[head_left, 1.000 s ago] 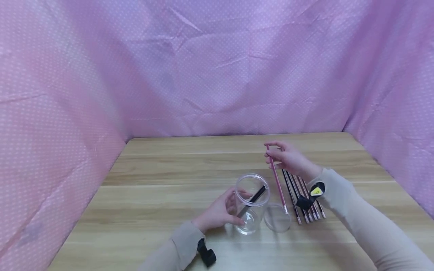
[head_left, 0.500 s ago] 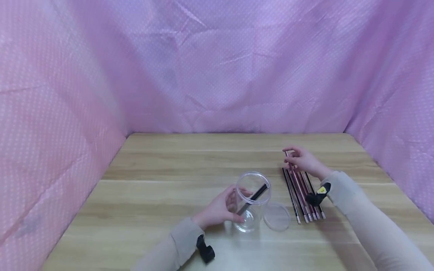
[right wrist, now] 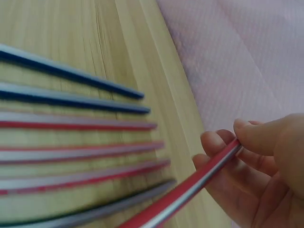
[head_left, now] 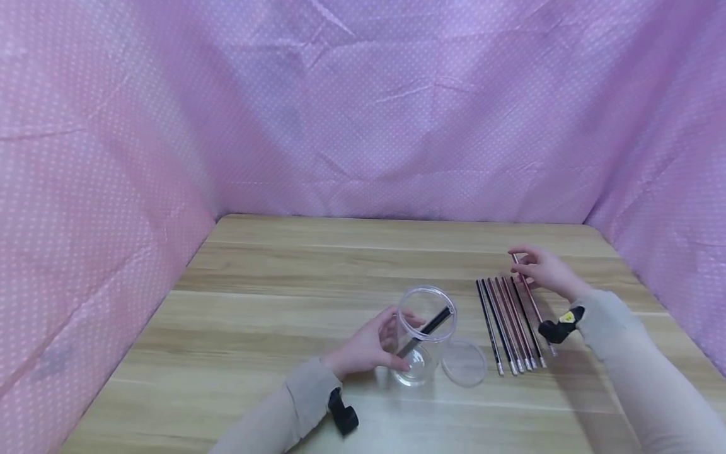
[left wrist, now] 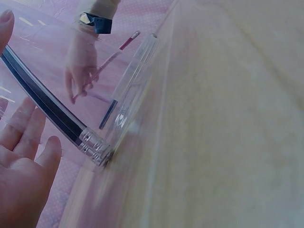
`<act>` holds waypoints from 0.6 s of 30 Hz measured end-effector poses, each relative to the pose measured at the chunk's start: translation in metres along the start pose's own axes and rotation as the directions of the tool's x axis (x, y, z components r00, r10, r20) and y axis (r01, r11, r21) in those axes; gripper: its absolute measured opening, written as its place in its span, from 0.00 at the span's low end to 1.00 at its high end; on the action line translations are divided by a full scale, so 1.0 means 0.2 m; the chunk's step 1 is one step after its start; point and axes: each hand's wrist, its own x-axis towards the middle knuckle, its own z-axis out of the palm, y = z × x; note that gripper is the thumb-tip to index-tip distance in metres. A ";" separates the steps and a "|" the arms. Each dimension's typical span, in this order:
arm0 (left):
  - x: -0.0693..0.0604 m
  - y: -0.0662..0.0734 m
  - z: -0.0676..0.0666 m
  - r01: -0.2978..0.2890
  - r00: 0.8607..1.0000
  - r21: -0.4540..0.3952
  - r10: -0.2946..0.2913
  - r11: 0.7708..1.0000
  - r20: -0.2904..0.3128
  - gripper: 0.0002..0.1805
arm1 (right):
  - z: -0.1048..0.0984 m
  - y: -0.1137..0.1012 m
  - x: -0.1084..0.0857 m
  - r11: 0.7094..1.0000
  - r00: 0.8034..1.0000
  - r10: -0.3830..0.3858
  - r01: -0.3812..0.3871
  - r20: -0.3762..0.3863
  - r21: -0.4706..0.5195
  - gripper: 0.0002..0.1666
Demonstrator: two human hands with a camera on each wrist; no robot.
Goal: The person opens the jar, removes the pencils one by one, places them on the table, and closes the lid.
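Observation:
My left hand point(head_left: 370, 345) grips a clear jar point(head_left: 444, 335) by its side, its thumb near the base. Inside lean dark pencils point(head_left: 432, 323), eraser ends down, as seen through the wall in the left wrist view. A round clear lid point(head_left: 465, 364) lies flat to the right of the jar. Farther right, several dark and red pencils point(head_left: 512, 328) form a row with their eraser ends toward me. At that row's right side my right hand point(head_left: 547, 272) pinches a red pencil point(right wrist: 190, 187) near its far end, tilted with its eraser end low.
All of this is on a wooden table point(head_left: 272, 328). Pink dotted cloth point(head_left: 374, 126) hangs along its back and sides. Black straps with small devices sit on both wrists, the left strap point(head_left: 343, 413) close above the tabletop.
My right hand has carried the red pencil rightward, from above the lid across the row to the row's right side. The left hand keeps its grip on the jar, nearly still.

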 end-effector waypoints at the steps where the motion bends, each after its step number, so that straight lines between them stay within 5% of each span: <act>1: 0.00 0.00 -0.01 -0.001 1.000 0.003 0.001 1.000 0.001 0.45 | -0.01 0.01 0.00 1.000 1.000 0.007 -0.007 -0.005 -0.006 0.29; 13: 0.01 0.00 -0.07 0.013 1.000 -0.011 -0.013 1.000 0.001 0.43 | -0.05 0.15 -0.01 0.998 0.997 0.034 -0.038 -0.069 -0.052 0.28; 18: 0.01 -0.01 -0.09 0.010 1.000 -0.012 -0.010 1.000 0.023 0.44 | -0.02 0.21 -0.01 0.999 0.996 0.046 -0.045 -0.072 0.021 0.29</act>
